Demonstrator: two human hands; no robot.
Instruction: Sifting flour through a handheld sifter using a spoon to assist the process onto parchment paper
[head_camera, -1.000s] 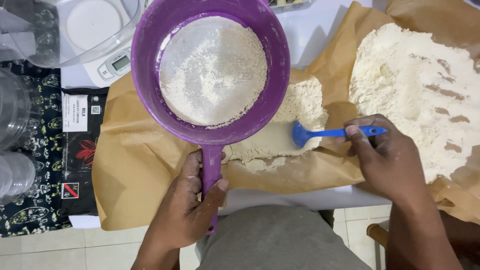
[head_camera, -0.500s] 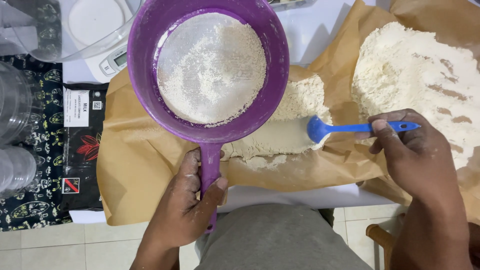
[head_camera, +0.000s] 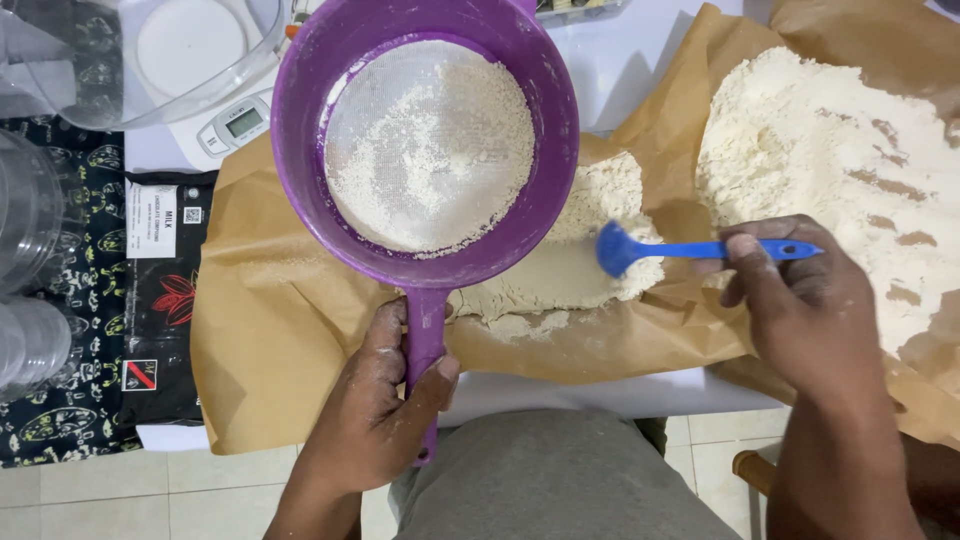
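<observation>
Spread under both hands, brown paper (head_camera: 270, 340) covering much of a white table (head_camera: 620, 70), creased and curling up at the far right. Heaped on the paper beyond the right hand (head_camera: 800, 310), a large mound of pale flour (head_camera: 820, 150), broken by bare brown patches. Held above the paper by the left hand (head_camera: 385, 415), a purple sieve (head_camera: 300, 130) with a round mesh, thinly dusted with coarse flour residue (head_camera: 420, 150); handle pointing back toward the body, left fingers wrapped tight around it, thumb pressed along its side. Below and just right of the sieve, between the 2 hands, a smaller pile of sifted flour (head_camera: 590, 270), partly hidden by the sieve's rim. Closed around the handle end of a blue spoon (head_camera: 690, 249), the right hand, thumb on top, fingers curled beneath; spoon bowl resting against the smaller pile's right edge. Far beyond the left hand, a clear plastic bowl (head_camera: 60, 70) sitting on a white kitchen scale (head_camera: 235, 125) with a small display. Left of the left hand, a dark patterned cloth (head_camera: 60, 430), a black packet with a white label (head_camera: 165, 300) lying on it, and stacked clear containers (head_camera: 25, 270) at the frame's edge. Beneath the wrists, grey clothing (head_camera: 560, 480) and pale floor tiles (head_camera: 120, 490).
</observation>
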